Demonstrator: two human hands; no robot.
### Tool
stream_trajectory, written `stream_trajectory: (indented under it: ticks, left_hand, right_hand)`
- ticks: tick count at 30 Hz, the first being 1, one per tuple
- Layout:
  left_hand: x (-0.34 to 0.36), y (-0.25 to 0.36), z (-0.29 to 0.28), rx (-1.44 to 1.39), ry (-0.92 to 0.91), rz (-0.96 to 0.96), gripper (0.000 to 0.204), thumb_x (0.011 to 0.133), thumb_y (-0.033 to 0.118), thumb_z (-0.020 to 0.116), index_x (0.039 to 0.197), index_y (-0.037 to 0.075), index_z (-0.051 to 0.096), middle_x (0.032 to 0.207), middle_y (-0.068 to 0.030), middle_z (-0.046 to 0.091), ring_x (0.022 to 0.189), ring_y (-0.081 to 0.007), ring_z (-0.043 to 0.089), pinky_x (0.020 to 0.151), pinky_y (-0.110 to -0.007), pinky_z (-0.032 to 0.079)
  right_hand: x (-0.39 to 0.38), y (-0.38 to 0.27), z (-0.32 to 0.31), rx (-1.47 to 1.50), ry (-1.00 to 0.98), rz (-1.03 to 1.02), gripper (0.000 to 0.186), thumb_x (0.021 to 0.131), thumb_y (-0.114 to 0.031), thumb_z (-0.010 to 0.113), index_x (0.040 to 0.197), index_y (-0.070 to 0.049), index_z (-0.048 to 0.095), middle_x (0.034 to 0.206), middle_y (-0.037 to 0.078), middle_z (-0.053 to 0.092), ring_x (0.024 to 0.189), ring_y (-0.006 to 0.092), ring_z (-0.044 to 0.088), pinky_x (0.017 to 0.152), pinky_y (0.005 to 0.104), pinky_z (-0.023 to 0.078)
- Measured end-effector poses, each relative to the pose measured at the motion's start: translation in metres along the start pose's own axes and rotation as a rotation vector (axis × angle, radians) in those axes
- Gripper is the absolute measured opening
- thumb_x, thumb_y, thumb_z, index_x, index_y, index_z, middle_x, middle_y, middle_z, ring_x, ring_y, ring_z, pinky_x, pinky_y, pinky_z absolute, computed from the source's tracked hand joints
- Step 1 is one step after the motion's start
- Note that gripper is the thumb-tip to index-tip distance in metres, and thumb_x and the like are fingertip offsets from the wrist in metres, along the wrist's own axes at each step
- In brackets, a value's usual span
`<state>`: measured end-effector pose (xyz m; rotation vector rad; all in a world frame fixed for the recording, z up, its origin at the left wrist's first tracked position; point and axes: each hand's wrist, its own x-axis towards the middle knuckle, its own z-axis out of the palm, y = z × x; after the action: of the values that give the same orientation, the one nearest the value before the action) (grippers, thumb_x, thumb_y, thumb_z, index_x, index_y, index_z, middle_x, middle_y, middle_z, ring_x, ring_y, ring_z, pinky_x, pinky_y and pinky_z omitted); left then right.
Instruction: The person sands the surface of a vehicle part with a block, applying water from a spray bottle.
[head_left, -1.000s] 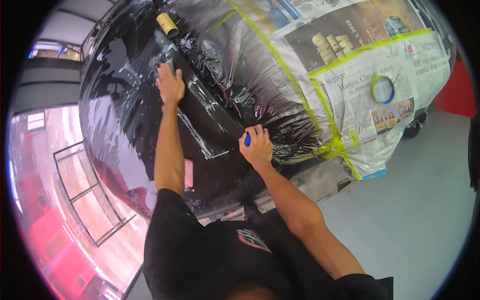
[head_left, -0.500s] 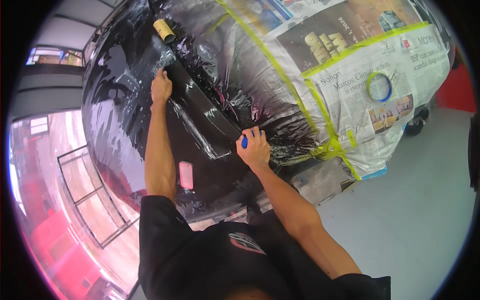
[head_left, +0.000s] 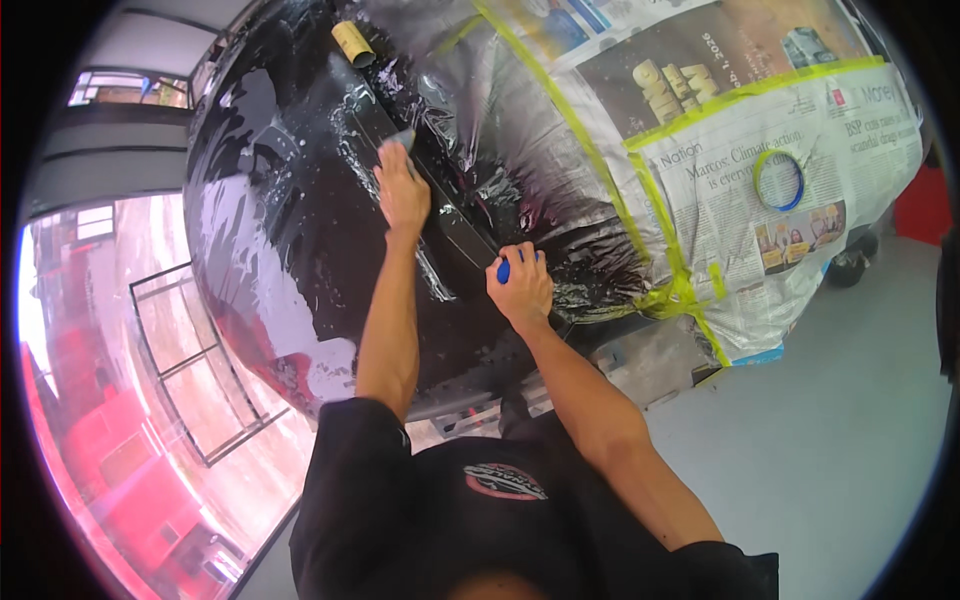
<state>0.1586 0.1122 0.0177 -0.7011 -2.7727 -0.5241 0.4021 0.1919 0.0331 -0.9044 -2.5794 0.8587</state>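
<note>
A dark, wet, glossy car panel (head_left: 300, 230) with whitish streaks stretches before me. My left hand (head_left: 403, 195) lies on it beside a long straight groove, fingers pressed over a thin greyish piece (head_left: 404, 138) that juts past the fingertips; its kind is not clear. Lower and to the right, my right hand (head_left: 522, 285) is closed around a small blue object (head_left: 504, 271), mostly covered by the fingers. It rests by the groove's near end, at the edge of the masking sheet. A short yellow tube (head_left: 352, 44) lies at the far end of the groove.
Newspaper (head_left: 720, 210) and plastic sheeting (head_left: 530, 160), edged with yellow-green tape (head_left: 580, 130), cover the right side. A yellow-and-blue tape roll (head_left: 779, 181) lies on the newspaper. Grey floor (head_left: 790, 430) is at right, with a black metal frame (head_left: 205, 350) at left.
My left hand has slid right and slightly nearer along the panel. A pink block on the panel is now hidden behind my left forearm. My right hand keeps its grip; the view has shifted slightly.
</note>
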Motion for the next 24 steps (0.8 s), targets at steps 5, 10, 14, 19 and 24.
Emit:
stream_trajectory:
  ticks: [5, 10, 14, 19, 24]
  left_hand:
    - [-0.147, 0.064, -0.004, -0.150, -0.169, 0.081, 0.048, 0.101, 0.003, 0.054, 0.149, -0.001, 0.052, 0.155, -0.0250, 0.049, 0.149, -0.0412, 0.041, 0.123, -0.053, 0.032]
    - [0.023, 0.013, -0.021, -0.138, -0.062, -0.122, 0.039, 0.105, 0.010, 0.046, 0.140, -0.004, 0.054, 0.147, -0.0247, 0.055, 0.137, -0.0469, 0.048, 0.117, -0.051, 0.039]
    - [-0.041, 0.028, 0.002, -0.121, -0.111, -0.060, 0.048, 0.106, 0.013, 0.046, 0.152, -0.004, 0.045, 0.161, -0.0277, 0.038, 0.151, -0.0436, 0.035, 0.126, -0.050, 0.029]
    - [-0.112, 0.042, -0.003, -0.139, -0.130, 0.132, 0.054, 0.096, -0.001, 0.053, 0.150, -0.003, 0.049, 0.161, -0.0259, 0.041, 0.151, -0.0457, 0.035, 0.124, -0.051, 0.030]
    - [0.049, -0.011, -0.003, -0.085, -0.078, -0.122, 0.045, 0.101, 0.006, 0.049, 0.145, -0.003, 0.052, 0.156, -0.0268, 0.046, 0.141, -0.0488, 0.044, 0.119, -0.052, 0.037]
  right_hand:
    - [0.001, 0.021, -0.006, -0.032, 0.022, 0.068, 0.014, 0.085, -0.022, 0.071, 0.094, -0.014, 0.064, 0.101, 0.008, 0.060, 0.095, 0.0349, 0.063, 0.072, 0.0499, 0.059]
    - [0.000, 0.003, -0.003, -0.005, 0.024, -0.008, 0.015, 0.085, -0.023, 0.071, 0.094, -0.014, 0.064, 0.102, 0.008, 0.059, 0.097, 0.0349, 0.062, 0.072, 0.0491, 0.059]
    - [0.002, 0.014, -0.003, -0.016, -0.005, 0.050, 0.018, 0.085, -0.025, 0.073, 0.091, -0.013, 0.061, 0.100, 0.008, 0.058, 0.096, 0.0348, 0.062, 0.073, 0.0476, 0.061]
    - [0.003, 0.015, -0.007, -0.019, -0.008, 0.039, 0.018, 0.084, -0.025, 0.073, 0.093, -0.013, 0.061, 0.101, 0.008, 0.058, 0.096, 0.0347, 0.062, 0.071, 0.0481, 0.060]
    - [-0.003, -0.002, 0.002, 0.015, -0.036, 0.031, 0.019, 0.085, -0.025, 0.073, 0.093, -0.014, 0.060, 0.103, 0.008, 0.058, 0.097, 0.0348, 0.061, 0.073, 0.0483, 0.060]
